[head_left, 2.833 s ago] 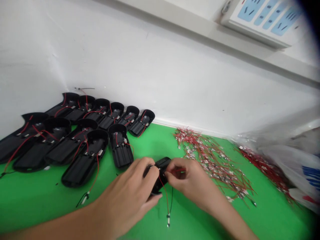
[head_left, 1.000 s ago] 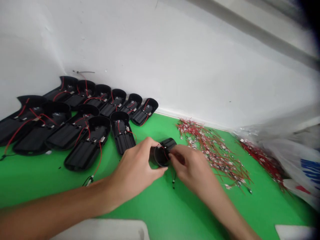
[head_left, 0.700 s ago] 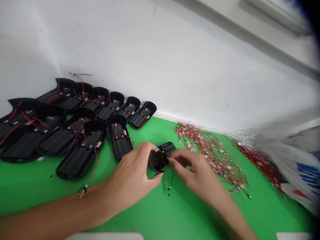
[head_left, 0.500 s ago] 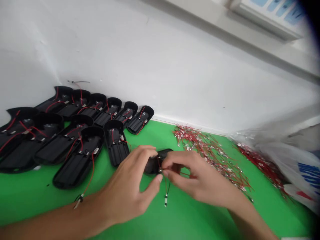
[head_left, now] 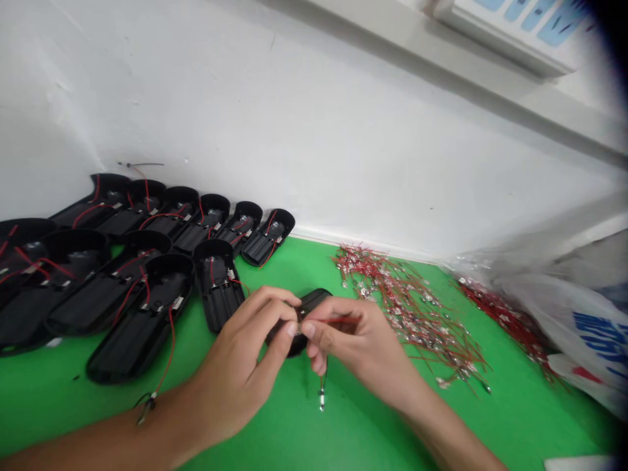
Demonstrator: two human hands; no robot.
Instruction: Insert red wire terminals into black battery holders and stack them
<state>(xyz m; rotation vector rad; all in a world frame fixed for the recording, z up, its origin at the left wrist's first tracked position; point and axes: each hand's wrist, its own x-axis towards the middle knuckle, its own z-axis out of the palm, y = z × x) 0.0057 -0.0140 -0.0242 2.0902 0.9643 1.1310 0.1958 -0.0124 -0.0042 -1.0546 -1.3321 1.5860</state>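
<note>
Bare fingers meet over a black housing (head_left: 316, 299) on the green bench (head_left: 387, 418), in the view I have from a distance. The right hand (head_left: 360, 337) has its thumb and forefinger pinched together on a thin red wire (head_left: 338, 320), which runs back across the palm side. The left hand (head_left: 245, 353) curls beside the housing, thumb and forefinger drawn in close to the right fingertips; whether those fingers grip the shell or only touch it, I cannot tell. At the meeting point sits a small pale part (head_left: 298, 330), too blurred for me to identify. The housing lies beneath and just behind both hands, largely hidden by them, and a lead with a white-banded end (head_left: 322, 398) hangs below the right hand.

To the left I count eleven more black shells (head_left: 142, 320) in two rows, six at the back and five in front, with red wires looping out of them. Beyond the right hand, a loose heap of red wires (head_left: 407, 307) with shiny ends spreads across the bench. Farther right, a second red bundle (head_left: 510, 320) lies against a white plastic bag (head_left: 589, 333) with blue lettering. A white wall (head_left: 294, 144) rises behind, and a panel with blue sections (head_left: 520, 29) shows at upper right.
</note>
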